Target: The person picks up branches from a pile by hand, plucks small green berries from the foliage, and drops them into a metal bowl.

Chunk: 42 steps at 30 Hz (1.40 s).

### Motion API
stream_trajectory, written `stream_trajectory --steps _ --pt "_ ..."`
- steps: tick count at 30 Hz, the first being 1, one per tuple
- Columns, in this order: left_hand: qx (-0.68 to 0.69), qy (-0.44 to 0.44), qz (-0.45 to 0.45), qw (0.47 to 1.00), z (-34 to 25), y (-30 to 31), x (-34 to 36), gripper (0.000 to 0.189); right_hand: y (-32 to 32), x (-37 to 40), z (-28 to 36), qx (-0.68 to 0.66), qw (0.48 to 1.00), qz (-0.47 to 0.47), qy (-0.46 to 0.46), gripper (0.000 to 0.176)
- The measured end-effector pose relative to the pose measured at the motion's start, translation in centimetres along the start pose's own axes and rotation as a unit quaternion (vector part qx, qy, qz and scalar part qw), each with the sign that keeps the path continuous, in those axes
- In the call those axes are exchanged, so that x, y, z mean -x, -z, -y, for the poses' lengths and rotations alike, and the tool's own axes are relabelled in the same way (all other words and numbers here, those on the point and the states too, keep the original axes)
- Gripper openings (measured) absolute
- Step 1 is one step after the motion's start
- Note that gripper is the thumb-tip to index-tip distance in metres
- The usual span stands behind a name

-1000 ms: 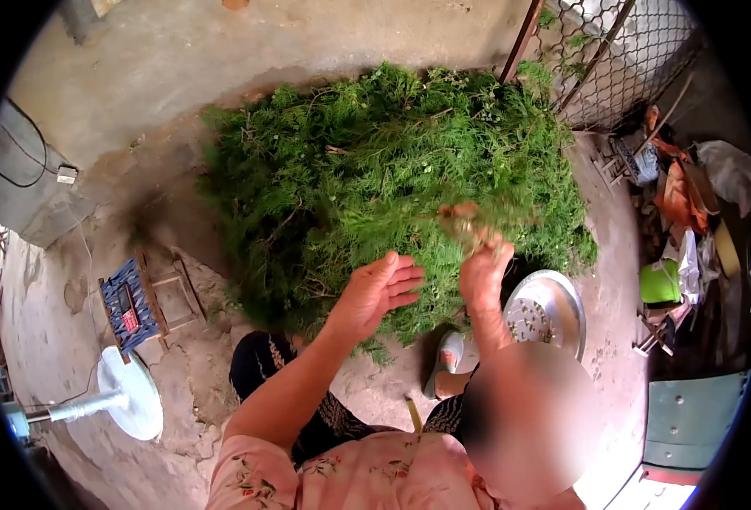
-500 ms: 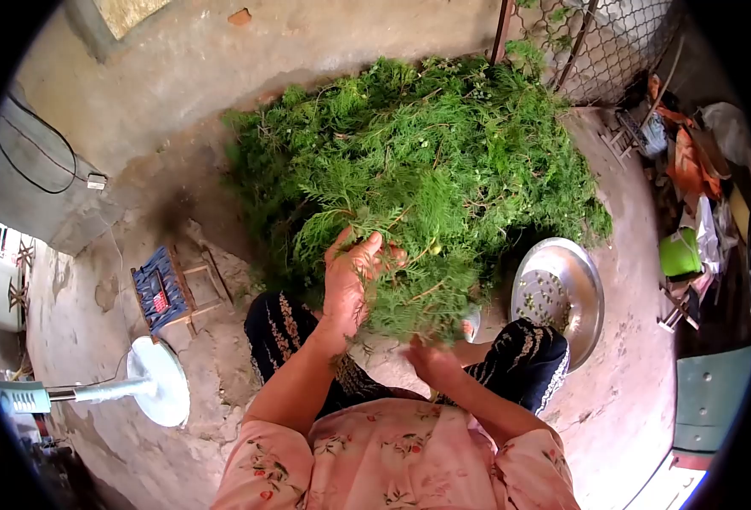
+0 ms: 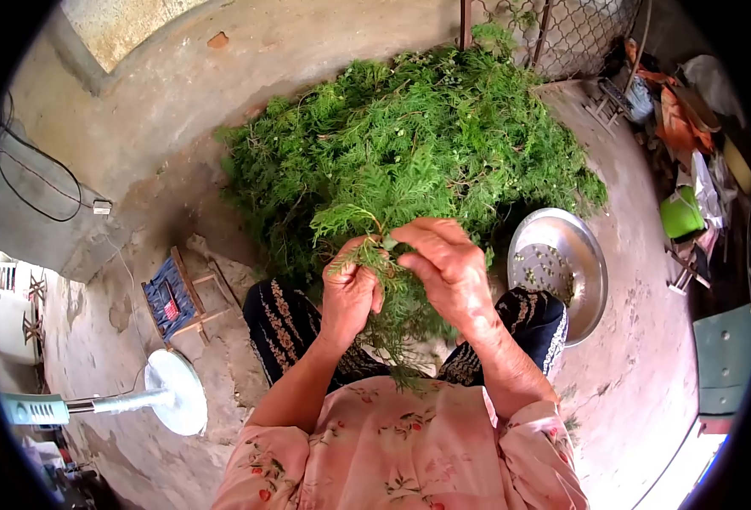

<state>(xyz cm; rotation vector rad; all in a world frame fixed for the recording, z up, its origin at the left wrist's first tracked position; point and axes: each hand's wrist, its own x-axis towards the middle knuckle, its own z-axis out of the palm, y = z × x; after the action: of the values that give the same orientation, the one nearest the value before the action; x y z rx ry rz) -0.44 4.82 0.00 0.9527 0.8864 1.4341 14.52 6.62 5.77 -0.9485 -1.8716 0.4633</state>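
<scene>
- I see the left hand (image 3: pixel 350 293), open a second ago, now closed round a feathery green cypress sprig (image 3: pixel 399 310) and drawn back from the big green heap (image 3: pixel 426 136).
- The right hand (image 3: pixel 448 268) has risen. Its fingertips (image 3: pixel 414 231) now pinch the sprig just beside the left fingers.
- The brownish twig it held up earlier is gone.

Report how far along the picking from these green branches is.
Done: only a thin scatter of small green bits lies in the metal basin. In hand: the left hand grips a sprig while the right hand pinches at its top. Left: a large heap of branches lies beyond, so most of the work seems undone.
</scene>
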Motion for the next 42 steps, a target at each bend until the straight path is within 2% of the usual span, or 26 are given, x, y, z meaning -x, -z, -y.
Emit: stream_trajectory --steps 2,4,5,7,10,11,12,13,14,16,17,19,20,22,24,26,27,28,31,33,34,36,42 --pt "-0.004 0.015 0.04 0.999 -0.1 0.0 0.7 0.021 -0.6 0.7 -0.2 -0.053 0.998 0.014 -0.024 0.031" --pt "-0.005 0.041 0.02 0.999 -0.5 -0.5 1.2 0.021 -0.8 1.6 -0.2 -0.185 0.973 0.016 -0.135 0.029" --pt "-0.027 0.026 0.025 0.999 -0.5 -0.7 1.4 0.016 -1.4 2.2 -0.8 -0.237 0.963 -0.014 -0.129 0.026" --pt "-0.05 0.011 0.034 0.998 -0.7 -1.0 1.8 0.015 -1.1 2.8 -1.4 -0.222 0.968 -0.016 -0.114 0.026" --pt "-0.07 0.061 0.015 0.996 -1.1 -1.4 2.2 0.013 -0.9 3.2 -1.8 -0.213 0.973 -0.014 -0.091 0.019" --pt "-0.059 0.065 0.011 0.996 -1.1 -1.5 2.2 0.012 -0.5 3.4 -1.6 -0.357 0.905 -0.007 -0.233 0.015" --pt "-0.048 0.068 0.006 0.996 -1.1 -1.7 2.2 0.012 -0.3 3.6 -1.5 -0.484 0.795 0.002 -0.365 0.011" --pt "-0.031 0.074 0.004 0.997 -1.0 -1.7 2.3 0.012 -0.7 4.0 -2.0 -0.509 0.774 -0.016 -0.377 0.013" --pt "-0.031 0.075 0.003 0.997 -0.4 -1.4 2.1 0.012 -0.4 4.0 -2.0 -0.509 0.774 -0.016 -0.377 0.013" --pt "-0.131 -0.041 0.027 0.99 0.8 -0.8 1.6 0.011 0.2 4.1 -2.3 -0.623 0.685 0.006 -0.379 0.023" --pt "-0.132 -0.039 0.027 0.99 1.0 -0.6 1.6 0.011 0.1 4.4 -2.8 -0.606 0.712 -0.002 -0.354 0.027" --pt "-0.25 -0.048 0.027 0.967 0.4 -0.7 1.8 0.01 0.8 4.0 -2.7 -0.631 0.694 -0.04 -0.345 0.023" --pt "-0.251 -0.046 0.026 0.967 0.3 -0.7 1.8 0.01 1.2 3.9 -2.8 -0.634 0.694 -0.044 -0.338 0.023" --pt "-0.422 -0.14 0.045 0.895 -0.2 -0.9 1.7 0.019 1.6 4.3 -2.8 -0.628 0.703 -0.059 -0.328 0.019" --pt "-0.454 -0.149 0.048 0.877 -0.6 -1.4 1.7 0.021 1.8 4.3 -1.9 -0.472 0.813 -0.069 -0.335 0.011" --pt "-0.495 -0.16 0.051 0.852 -0.5 -1.1 1.5 0.021 2.2 4.1 0.0 -0.341 0.901 -0.048 -0.262 0.009" --pt "-0.483 -0.147 0.048 0.862 -0.4 -0.9 1.4 0.02 1.7 4.4 -0.3 -0.192 0.965 -0.062 -0.168 0.006" --pt "-0.484 -0.147 0.048 0.861 -0.3 -0.8 1.3 0.02 1.3 4.6 -0.5 -0.11 0.985 -0.051 -0.124 0.009" --pt "-0.46 -0.125 0.069 0.876 0.1 -0.7 1.3 0.021 0.0 5.9 -2.0 -0.158 0.973 -0.001 -0.167 0.011" --pt "-0.47 -0.124 0.082 0.87 -0.1 -0.9 1.3 0.016 -1.3 6.3 -2.8 -0.301 0.938 -0.058 -0.161 0.017" --pt "-0.472 -0.122 0.082 0.869 -0.2 -1.0 1.2 0.016 -1.4 6.2 -2.6 -0.303 0.937 -0.058 -0.162 0.017" --pt "-0.484 -0.135 0.074 0.862 -0.5 -1.3 1.1 0.012 -1.2 5.7 -1.8 -0.328 0.912 -0.017 -0.245 0.02" --pt "-0.529 -0.156 0.097 0.828 0.0 -0.8 1.4 0.006 -2.1 5.4 -1.9 -0.286 0.938 -0.039 -0.193 0.021"
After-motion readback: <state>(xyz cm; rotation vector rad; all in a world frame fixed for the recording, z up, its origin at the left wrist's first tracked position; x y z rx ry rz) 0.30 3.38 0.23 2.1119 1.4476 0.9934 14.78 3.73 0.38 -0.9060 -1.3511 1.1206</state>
